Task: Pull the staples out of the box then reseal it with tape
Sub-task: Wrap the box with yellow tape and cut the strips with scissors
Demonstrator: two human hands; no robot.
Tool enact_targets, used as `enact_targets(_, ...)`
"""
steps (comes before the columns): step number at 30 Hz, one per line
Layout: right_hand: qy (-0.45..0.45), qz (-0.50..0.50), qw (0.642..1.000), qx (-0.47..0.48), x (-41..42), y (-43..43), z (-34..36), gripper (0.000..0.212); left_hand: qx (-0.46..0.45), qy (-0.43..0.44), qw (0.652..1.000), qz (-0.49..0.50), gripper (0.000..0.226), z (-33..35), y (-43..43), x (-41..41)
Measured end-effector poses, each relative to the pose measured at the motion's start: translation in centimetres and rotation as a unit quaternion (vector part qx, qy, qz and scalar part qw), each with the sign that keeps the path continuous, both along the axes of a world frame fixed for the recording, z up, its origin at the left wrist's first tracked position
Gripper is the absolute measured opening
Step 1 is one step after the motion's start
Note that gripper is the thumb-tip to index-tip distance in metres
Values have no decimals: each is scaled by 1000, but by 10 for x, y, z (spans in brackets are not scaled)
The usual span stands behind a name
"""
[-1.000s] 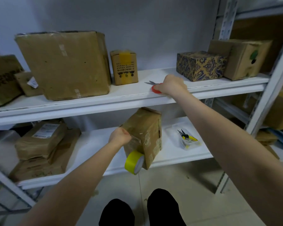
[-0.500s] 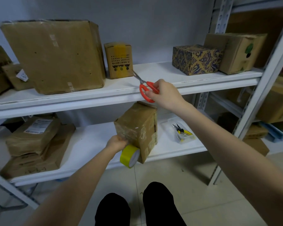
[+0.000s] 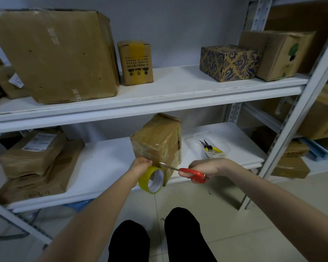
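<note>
White steel racking, cartons on both levels; box (image 3: 155, 140) stands on end at the near edge of the lower shelf (image 3: 106, 167), centre; left hand (image 3: 140, 165) curled round the yellow tape roll (image 3: 151, 179), roll against the box's near face; right hand (image 3: 206, 166) grips red-handled scissors (image 3: 192, 173), blades pointing left, tips at the roll's top; pliers (image 3: 209, 147) in a clear tray, right.

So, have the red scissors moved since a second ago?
Yes. The scissors came down off the upper shelf; the right hand holds them level with the lower shelf, blades by the tape roll.
</note>
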State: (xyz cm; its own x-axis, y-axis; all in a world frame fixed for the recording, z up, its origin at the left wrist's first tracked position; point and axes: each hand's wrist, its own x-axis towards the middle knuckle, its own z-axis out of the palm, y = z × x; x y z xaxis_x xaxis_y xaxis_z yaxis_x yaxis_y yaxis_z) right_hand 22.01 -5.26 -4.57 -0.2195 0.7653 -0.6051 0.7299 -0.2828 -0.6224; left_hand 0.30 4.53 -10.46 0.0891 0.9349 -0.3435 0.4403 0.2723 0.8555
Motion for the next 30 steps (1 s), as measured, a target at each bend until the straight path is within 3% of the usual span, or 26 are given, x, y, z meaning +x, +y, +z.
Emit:
enact_targets(10,43,-39,997,-44,-13,20,-22,57,-15,1,1000,-17,19,2,5,-9)
enact_targets(16,86,-53,993,-54,-27,30,-18,53,-17,-8,1000,-20,14,5,7,-11)
enact_targets(30,64,-46,997,-21,-44,43,-16,58,-25,-6,999,-38,11,17,5,-11)
